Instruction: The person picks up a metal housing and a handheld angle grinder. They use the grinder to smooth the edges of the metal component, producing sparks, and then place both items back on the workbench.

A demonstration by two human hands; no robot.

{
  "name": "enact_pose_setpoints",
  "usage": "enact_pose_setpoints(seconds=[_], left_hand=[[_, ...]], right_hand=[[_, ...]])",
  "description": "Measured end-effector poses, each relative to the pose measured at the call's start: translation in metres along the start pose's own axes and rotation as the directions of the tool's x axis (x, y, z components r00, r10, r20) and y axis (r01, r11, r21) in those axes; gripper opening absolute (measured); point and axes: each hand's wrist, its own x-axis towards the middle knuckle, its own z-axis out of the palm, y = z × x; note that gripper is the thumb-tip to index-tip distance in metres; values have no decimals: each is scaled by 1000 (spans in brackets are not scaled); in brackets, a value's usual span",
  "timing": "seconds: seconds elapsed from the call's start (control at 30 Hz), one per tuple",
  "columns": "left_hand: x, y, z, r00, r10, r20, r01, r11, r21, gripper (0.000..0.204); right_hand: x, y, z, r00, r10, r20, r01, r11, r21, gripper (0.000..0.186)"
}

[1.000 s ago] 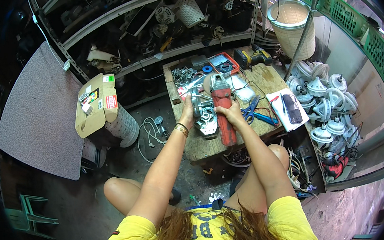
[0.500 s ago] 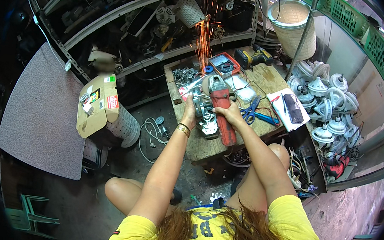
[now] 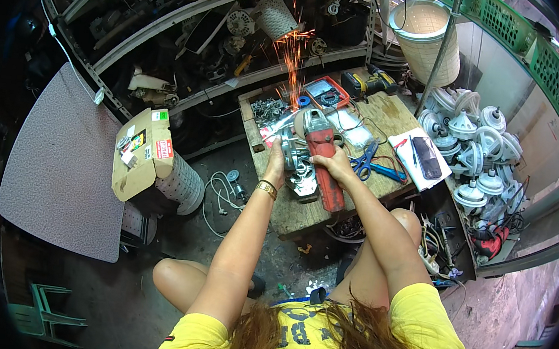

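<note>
Stretched both arms forward with elbows nearly straight, over one wooden workbench [image 3: 383, 112]. Wrapped the right hand [image 3: 335, 166] around the body of one red angle grinder [image 3: 319, 153], at the bench's middle, with its head pointing far. Grasped one round metal part [image 3: 289, 150] in the left hand [image 3: 275, 159], just left of the grinder, with most fingers hidden. Threw one stream of orange sparks [image 3: 293, 69] toward the far shelving [image 3: 262, 73]. Had, right of the grinder, one pair of blue scissors [image 3: 368, 154] and one dark phone [image 3: 426, 158]; at the bench's far side, one yellow-and-black cordless drill [image 3: 369, 83]; farther right, over ten piled white wheel-shaped parts [image 3: 474, 148], overlapping too much for an exact count.
</note>
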Motion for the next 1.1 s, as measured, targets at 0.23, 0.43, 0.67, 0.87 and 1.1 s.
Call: enact_pose_setpoints(seconds=[0.23,0.43,0.67,0.87,1.1], left_hand=[[1,-1,0,1000,5,15,-5,1000,-5,59],[7,-5,-5,1000,13,16,-13,1000,-4,61],[2,-4,-5,999,6,32,-6,1000,1,64],[-1,-4,-6,998,15,59,-11,999,-53,66],[4,-6,-17,971,-104,214,131,984,-118,75]], right_hand=[[1,1,-3,1000,-3,3,3,1000,-2,58],[-1,-5,-2,1000,17,14,-17,1000,2,58],[-2,-5,-2,1000,7,-8,-7,1000,11,58],[1,-2,-4,1000,-17,-20,17,1000,1,57],[2,-9,-18,995,8,-104,5,992,130,53]])
